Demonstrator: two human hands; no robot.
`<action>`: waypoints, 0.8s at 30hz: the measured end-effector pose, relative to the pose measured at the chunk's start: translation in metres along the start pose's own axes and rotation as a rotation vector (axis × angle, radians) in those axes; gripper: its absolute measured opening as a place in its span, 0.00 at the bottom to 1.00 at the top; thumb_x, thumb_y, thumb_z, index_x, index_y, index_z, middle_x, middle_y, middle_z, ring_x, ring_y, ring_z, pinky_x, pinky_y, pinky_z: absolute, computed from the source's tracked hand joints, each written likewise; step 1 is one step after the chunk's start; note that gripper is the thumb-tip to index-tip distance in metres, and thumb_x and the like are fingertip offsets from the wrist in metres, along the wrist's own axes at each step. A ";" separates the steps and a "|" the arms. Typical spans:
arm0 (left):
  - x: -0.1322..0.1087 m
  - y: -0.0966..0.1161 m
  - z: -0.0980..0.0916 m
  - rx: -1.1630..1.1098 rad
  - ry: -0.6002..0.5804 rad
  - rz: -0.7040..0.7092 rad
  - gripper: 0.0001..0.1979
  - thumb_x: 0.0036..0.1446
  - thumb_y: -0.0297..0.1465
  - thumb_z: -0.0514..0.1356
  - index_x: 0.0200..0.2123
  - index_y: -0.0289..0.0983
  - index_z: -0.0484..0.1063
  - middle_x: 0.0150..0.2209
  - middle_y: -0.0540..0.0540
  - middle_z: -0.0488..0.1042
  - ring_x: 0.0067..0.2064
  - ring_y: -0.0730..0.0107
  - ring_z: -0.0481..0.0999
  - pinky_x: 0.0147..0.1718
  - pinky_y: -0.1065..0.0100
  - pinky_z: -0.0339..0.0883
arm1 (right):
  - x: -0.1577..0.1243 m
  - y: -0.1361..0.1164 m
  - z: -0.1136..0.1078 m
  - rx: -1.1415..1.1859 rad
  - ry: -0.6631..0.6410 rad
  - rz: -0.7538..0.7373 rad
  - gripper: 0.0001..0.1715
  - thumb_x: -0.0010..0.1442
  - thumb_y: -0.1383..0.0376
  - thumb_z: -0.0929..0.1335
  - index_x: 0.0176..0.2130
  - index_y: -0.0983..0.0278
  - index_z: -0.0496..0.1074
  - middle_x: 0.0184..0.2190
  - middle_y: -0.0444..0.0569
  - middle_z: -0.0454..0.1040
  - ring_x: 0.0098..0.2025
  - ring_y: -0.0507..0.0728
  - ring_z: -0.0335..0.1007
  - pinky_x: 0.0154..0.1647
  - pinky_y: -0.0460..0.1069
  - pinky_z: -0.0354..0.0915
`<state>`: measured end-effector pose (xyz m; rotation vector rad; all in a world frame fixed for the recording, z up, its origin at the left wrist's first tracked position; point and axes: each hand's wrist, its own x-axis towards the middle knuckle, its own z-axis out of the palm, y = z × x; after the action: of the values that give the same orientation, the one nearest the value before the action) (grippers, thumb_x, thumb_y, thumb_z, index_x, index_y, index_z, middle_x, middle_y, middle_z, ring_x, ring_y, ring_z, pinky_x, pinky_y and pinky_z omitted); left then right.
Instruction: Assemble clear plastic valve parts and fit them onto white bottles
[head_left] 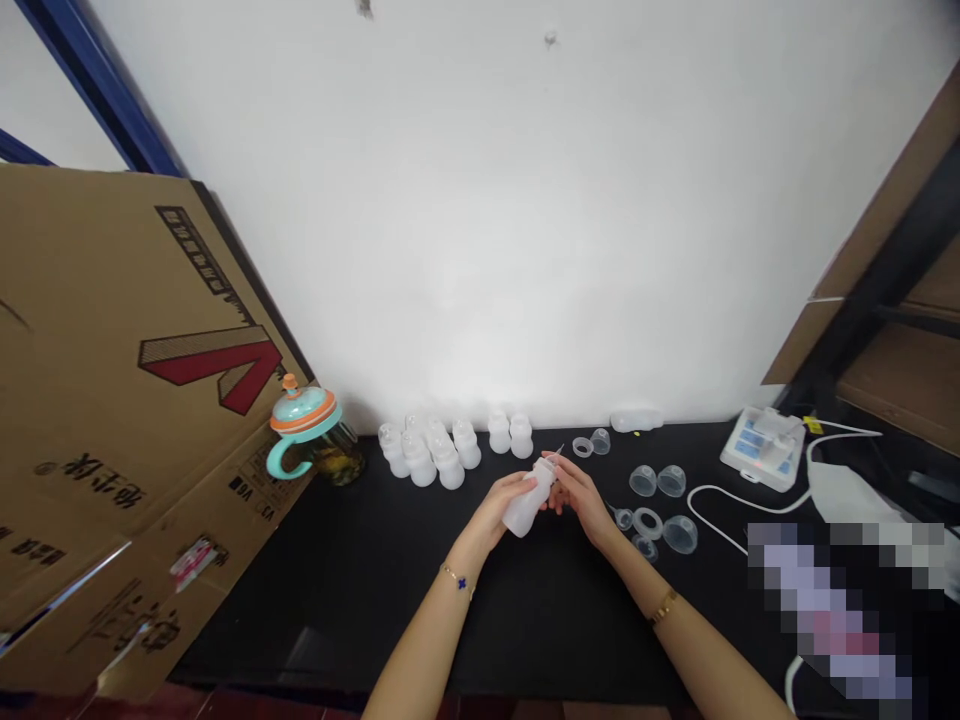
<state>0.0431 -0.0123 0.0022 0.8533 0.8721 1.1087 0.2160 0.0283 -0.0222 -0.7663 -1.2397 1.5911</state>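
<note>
Tilted over the black table, a milky-white baby bottle [526, 508] has its top pointing up and to the right. My left hand [501, 505] is wrapped around the bottle's body. Fingers of my right hand [577, 492] are closed at its neck, where a thin clear piece sticks up; whether it is a straw or tube I cannot tell. To the right of that hand lie a white ring [648, 523], a clear cap [680, 534] and small clear nipple-like parts [624, 518]. Two more clear caps [656, 481] and another ring [582, 447] sit farther back.
Several white bottles [422, 465] stand by the wall, left of my hands. Beyond them is a turquoise-handled jug [307, 430] beside a large cardboard box [135, 400]. At the right are a white-and-blue case [763, 450] and a white cable [720, 490]. Another bottle [636, 420] lies near the wall.
</note>
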 end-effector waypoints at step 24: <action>-0.001 0.001 0.001 0.166 0.107 0.082 0.23 0.45 0.40 0.74 0.43 0.34 0.79 0.38 0.44 0.81 0.41 0.61 0.78 0.42 0.66 0.66 | 0.004 -0.001 0.002 -0.177 0.102 0.021 0.39 0.53 0.41 0.71 0.52 0.66 0.75 0.23 0.44 0.73 0.19 0.51 0.68 0.16 0.44 0.61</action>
<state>0.0434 -0.0133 0.0041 0.9805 1.0369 1.1735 0.2133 0.0313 -0.0208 -0.9637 -1.3139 1.4537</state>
